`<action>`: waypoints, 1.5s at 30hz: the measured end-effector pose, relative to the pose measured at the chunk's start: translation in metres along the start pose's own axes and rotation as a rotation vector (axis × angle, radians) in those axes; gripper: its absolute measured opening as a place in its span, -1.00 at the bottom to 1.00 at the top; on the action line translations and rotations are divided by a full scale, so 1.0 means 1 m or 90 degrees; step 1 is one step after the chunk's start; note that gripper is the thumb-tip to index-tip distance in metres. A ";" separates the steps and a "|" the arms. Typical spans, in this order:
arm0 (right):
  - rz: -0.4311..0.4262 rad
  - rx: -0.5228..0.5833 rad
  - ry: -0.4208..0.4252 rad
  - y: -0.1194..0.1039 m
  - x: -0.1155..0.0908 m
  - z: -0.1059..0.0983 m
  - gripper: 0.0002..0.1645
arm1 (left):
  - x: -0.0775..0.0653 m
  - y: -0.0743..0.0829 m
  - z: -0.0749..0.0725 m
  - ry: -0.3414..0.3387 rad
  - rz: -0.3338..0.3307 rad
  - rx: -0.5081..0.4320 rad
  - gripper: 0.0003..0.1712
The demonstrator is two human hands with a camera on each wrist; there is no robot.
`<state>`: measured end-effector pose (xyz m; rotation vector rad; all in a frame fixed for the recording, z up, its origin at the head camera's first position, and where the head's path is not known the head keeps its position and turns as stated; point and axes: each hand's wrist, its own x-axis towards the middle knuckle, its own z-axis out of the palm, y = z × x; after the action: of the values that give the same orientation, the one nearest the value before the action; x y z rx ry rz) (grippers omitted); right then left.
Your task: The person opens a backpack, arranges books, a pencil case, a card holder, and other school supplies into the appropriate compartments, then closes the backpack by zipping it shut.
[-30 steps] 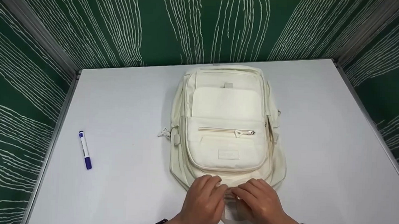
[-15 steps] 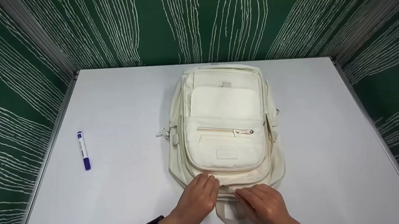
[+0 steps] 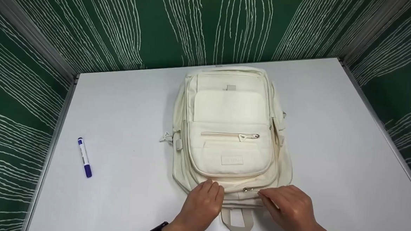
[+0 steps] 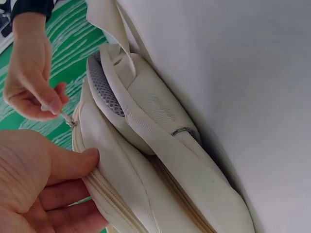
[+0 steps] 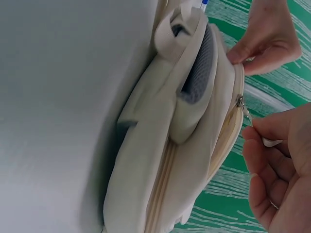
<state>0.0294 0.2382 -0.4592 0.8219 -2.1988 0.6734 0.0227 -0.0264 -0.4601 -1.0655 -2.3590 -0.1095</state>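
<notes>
A cream backpack (image 3: 232, 106) lies front side up on the white table, its top carry handle (image 3: 240, 230) toward me. My left hand (image 3: 202, 207) pinches the fabric edge along the zip near the bag's top, thumb on one side and fingers on the other. Farther right, my right hand (image 3: 290, 208) holds the cord pull of the zip slider (image 5: 240, 101) between thumb and fingers. In the right wrist view, the zip gapes on the far side of the slider and is joined toward my left hand. What lies inside the bag is hidden.
On the left of the table (image 3: 121, 107) lies a white marker (image 3: 84, 157) with a purple cap. Green walls (image 3: 175, 26) with white wavy lines rise behind and at both sides. A smaller front pocket zip (image 3: 229, 134) runs across the bag.
My right hand has moved to the right, drawing the zip slider along the bag's top edge. The left hand stays at nearly the same spot on the edge.
</notes>
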 end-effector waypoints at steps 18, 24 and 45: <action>0.037 -0.059 -0.011 0.037 -0.011 -0.017 -0.47 | -0.001 -0.001 -0.002 -0.003 -0.024 -0.019 -0.83; 0.087 -0.081 -0.024 0.059 -0.014 -0.020 -0.41 | -0.003 -0.003 -0.003 0.002 -0.027 -0.017 -0.81; 0.067 -0.116 -0.090 0.124 0.023 -0.007 -0.79 | -0.001 -0.002 -0.002 0.011 -0.026 -0.008 -0.79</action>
<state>-0.0689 0.3177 -0.4652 0.6819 -2.4034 0.4683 0.0227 -0.0292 -0.4589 -1.0182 -2.3679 -0.1478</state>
